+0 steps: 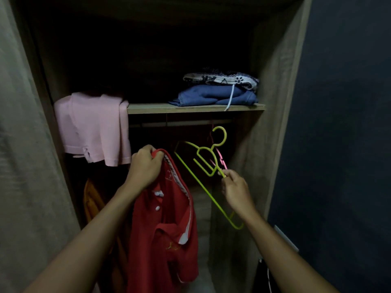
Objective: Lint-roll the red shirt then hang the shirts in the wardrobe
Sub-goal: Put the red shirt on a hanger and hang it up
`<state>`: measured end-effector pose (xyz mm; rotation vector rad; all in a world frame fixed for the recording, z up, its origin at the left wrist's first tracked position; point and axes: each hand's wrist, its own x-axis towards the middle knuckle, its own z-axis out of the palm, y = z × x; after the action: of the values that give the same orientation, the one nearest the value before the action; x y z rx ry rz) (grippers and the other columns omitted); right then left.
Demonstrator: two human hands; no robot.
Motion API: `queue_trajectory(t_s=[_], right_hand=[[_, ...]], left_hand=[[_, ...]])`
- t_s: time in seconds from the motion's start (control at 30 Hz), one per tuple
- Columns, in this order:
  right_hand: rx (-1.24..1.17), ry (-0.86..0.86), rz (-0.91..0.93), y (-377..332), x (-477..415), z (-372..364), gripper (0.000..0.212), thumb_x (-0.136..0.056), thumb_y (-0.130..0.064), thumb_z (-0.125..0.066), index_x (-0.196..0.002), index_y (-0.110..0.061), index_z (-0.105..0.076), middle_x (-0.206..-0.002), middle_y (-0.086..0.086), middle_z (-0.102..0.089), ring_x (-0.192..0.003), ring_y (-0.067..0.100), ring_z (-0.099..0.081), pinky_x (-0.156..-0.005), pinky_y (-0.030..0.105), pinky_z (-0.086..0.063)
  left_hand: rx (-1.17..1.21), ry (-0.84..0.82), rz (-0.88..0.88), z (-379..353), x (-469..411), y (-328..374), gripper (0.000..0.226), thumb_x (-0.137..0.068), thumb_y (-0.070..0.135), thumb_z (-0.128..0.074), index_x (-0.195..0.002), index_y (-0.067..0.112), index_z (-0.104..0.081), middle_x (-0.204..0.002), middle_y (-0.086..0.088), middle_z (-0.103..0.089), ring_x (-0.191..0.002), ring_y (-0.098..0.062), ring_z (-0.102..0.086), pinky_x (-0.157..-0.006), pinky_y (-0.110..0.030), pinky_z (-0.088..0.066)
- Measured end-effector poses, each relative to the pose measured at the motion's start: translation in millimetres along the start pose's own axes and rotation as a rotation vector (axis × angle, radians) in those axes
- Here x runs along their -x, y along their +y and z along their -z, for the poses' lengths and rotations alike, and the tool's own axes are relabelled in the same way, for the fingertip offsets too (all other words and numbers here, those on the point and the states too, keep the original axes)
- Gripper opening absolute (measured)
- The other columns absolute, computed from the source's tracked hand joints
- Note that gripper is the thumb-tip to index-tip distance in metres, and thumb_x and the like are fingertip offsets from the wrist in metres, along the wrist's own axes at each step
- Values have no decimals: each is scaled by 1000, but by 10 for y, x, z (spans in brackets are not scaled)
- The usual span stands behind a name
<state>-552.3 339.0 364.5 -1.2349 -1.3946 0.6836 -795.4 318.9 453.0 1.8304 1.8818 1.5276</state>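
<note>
Wooden wardrobe shelf (190, 108) bears folded jeans (215, 95) and a draped pink shirt (93, 127).

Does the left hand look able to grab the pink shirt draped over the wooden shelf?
Probably not yet: the left hand grips the red polo shirt by its collar. The pink shirt hangs just up-left of it with nothing between, so only the full hand seems to stop it.

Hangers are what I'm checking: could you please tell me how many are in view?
2: a green hanger pinched by the right hand, and a pink hanger just behind it, under the rail. More may be hidden in the dark.
</note>
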Motion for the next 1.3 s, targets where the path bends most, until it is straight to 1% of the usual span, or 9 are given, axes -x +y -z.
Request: queue_trajectory(t_s=[0.13, 0.3, 0.5, 0.7, 0.9, 1.0, 1.07, 1.17, 1.3], right_hand=[[-131, -80, -13, -42, 424, 198, 26, -99, -2, -39, -103, -20, -58, -70, -2, -56, -55, 15, -48, -65, 38, -41], [-40, -56, 3, -215, 678, 391, 8, -96, -9, -51, -90, -15, -50, -71, 3, -46, -62, 16, -42, -60, 32, -36], [-210, 146, 116, -411, 835, 443, 34, -94, -31, -64, -66, -14, -56, -49, -11, -36, -47, 6, -31, -45, 18, -27], [-120, 155, 146, -399, 921, 457, 35, -96, -34, -61, -68, -15, -51, -51, -10, -33, -49, 8, -31, -48, 25, -27], [-377, 243, 159, -458, 1075, 426, 21, -96, -33, -59, -86, -14, -57, -60, -3, -44, -55, 17, -44, -48, 30, -38], [-428, 165, 125, -593, 1050, 410, 15, -92, -29, -65, -106, -27, -59, -73, -5, -62, -64, 14, -58, -52, 28, -48], [-408, 142, 87, -704, 979, 387, 5, -91, -35, -66, -94, -39, -66, -72, 4, -59, -58, 20, -51, -47, 29, -41], [-439, 209, 108, -870, 868, 363, 26, -91, -41, -62, -79, -23, -74, -56, 4, -44, -47, 18, -34, -45, 24, -27], [-644, 227, 210, -1188, 856, 334, 35, -91, -43, -59, -84, -11, -72, -55, 7, -34, -39, 9, -29, -39, 21, -27]], left_hand=[[18, 10, -40, 47, 102, 94, 21, -91, 22, -57, -73, 11, -58, -74, -9, -65, -81, -35, -62, -75, -42, -49], [18, 24, -61, 132, 129, 235, 21, -90, 22, -57, -77, 6, -62, -70, -5, -61, -77, -34, -60, -72, -39, -46], [10, 28, -93, 195, 119, 395, 20, -92, 20, -57, -80, 5, -64, -65, 4, -55, -74, -25, -54, -69, -30, -34], [5, 34, -121, 242, 105, 462, 20, -92, 20, -57, -83, 5, -65, -76, -4, -61, -77, -25, -53, -70, -29, -34], [-2, 15, -110, 281, 109, 445, 21, -93, 21, -57, -80, 6, -63, -69, -1, -57, -75, -24, -52, -69, -28, -32], [-7, 0, -116, 293, 98, 492, 22, -94, 21, -56, -82, 5, -64, -71, -1, -58, -75, -21, -52, -69, -27, -31], [-12, -2, -127, 306, 83, 541, 23, -94, 22, -56, -84, 4, -65, -76, -4, -61, -76, -22, -51, -70, -27, -31], [5, -1, -125, 334, 40, 602, 22, -93, 23, -57, -82, 6, -65, -76, -6, -61, -77, -25, -53, -70, -29, -34], [-26, -59, -150, 367, -29, 686, 23, -94, 25, -56, -84, 6, -65, -70, -1, -59, -77, -24, -56, -69, -28, -36]])
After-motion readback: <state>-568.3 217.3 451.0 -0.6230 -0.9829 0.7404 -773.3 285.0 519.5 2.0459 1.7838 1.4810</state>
